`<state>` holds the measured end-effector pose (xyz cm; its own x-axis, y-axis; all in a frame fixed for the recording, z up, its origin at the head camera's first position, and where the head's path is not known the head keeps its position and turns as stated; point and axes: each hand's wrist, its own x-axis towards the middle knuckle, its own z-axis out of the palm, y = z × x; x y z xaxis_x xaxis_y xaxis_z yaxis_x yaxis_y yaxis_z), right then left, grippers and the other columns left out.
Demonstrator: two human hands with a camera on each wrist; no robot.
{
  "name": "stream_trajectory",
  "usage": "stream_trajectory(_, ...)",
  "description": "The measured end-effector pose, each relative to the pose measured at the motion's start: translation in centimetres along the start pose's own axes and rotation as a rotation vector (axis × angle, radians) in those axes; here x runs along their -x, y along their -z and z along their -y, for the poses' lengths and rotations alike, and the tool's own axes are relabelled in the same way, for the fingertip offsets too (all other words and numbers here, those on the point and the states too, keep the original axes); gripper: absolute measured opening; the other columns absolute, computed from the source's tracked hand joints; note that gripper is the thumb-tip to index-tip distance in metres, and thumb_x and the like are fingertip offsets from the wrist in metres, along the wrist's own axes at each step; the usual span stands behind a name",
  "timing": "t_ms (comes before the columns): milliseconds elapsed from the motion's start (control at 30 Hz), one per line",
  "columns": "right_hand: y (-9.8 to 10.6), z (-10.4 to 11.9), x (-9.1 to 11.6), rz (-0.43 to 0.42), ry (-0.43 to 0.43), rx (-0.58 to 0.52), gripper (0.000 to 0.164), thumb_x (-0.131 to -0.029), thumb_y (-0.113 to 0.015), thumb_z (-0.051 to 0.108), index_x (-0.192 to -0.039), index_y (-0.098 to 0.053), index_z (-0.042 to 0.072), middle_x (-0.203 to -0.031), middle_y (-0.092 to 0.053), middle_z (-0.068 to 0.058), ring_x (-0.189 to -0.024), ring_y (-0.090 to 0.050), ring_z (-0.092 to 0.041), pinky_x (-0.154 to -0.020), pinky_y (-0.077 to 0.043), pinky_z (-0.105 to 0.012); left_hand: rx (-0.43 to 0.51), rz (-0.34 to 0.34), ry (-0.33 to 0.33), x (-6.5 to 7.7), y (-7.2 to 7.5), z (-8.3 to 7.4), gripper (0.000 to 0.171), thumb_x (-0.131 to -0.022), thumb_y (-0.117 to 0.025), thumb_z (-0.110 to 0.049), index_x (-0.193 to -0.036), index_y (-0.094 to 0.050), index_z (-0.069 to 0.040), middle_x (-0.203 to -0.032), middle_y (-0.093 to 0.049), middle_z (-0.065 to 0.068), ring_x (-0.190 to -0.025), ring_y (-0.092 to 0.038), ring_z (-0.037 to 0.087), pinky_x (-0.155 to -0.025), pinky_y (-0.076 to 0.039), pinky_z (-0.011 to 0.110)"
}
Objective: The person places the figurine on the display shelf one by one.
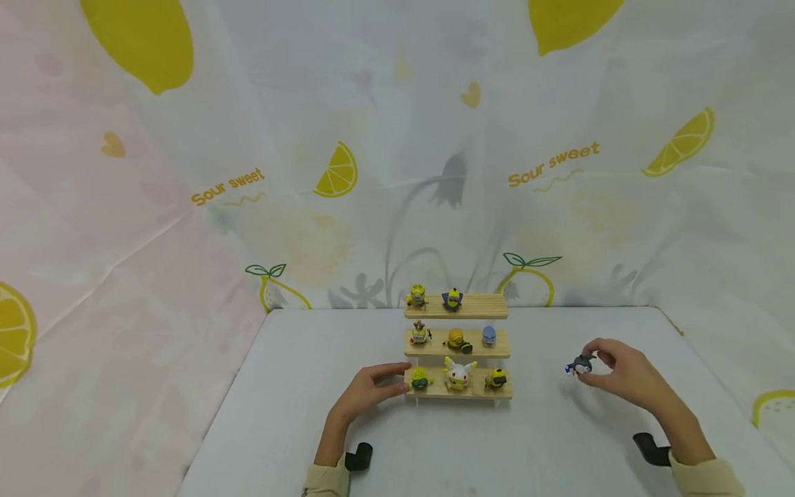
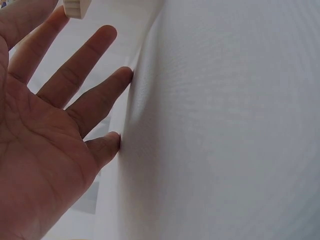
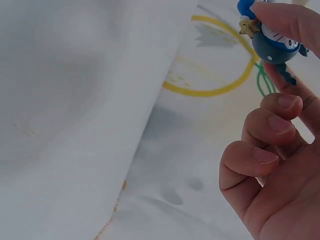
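My right hand (image 1: 627, 376) pinches a small dark blue-grey and white toy figurine (image 1: 582, 365) between thumb and forefinger, above the table to the right of the shelf. In the right wrist view the figurine (image 3: 275, 42) shows a bright blue part and a yellow star-like piece; the other fingers curl toward the palm. My left hand (image 1: 370, 393) rests with thumb and forefinger at the left end of the lowest board of a three-tier wooden display shelf (image 1: 462, 392). Its fingers spread loosely in the left wrist view, one fingertip (image 2: 60, 16) right at the board's end.
Two figurines stand on the top board, including a caped yellow one (image 1: 453, 299). Three sit on the middle board, one a blue figure (image 1: 488, 336). The lowest holds three, with a white big-eared one (image 1: 459, 373) central. A lemon-print cloth (image 1: 385, 103) hangs behind the white table (image 1: 298, 386).
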<state>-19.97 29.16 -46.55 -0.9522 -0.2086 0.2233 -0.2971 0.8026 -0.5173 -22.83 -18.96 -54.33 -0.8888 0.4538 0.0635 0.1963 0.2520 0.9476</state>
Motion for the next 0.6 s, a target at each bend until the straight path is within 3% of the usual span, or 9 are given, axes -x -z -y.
stream_trajectory(367, 2.1, 3.0, -2.0, -0.008, 0.046, 0.036, 0.033, -0.074, -0.087, 0.021, -0.098, -0.067, 0.016, -0.099, -0.064, -0.002, -0.092, -0.058, -0.027, -0.075, -0.050, -0.042, -0.020, -0.001, -0.022, 0.0, 0.1, 0.1, 0.046, -0.090, -0.075, -0.025, -0.133, -0.064, -0.011, -0.134, -0.061, 0.001, -0.131, -0.049, 0.022, -0.109, -0.038, 0.048)
stream_trajectory(600, 2.3, 4.4, -3.5, -0.013, 0.057, 0.078, 0.031, -0.074, -0.086, 0.019, -0.098, -0.066, 0.013, -0.085, -0.052, -0.001, -0.080, -0.047, -0.022, -0.063, -0.040, -0.035, -0.002, 0.000, -0.003, 0.0, 0.1, 0.2, 0.045, -0.089, -0.076, -0.023, -0.132, -0.065, -0.013, -0.133, -0.062, -0.001, -0.131, -0.049, 0.020, -0.111, -0.037, 0.046)
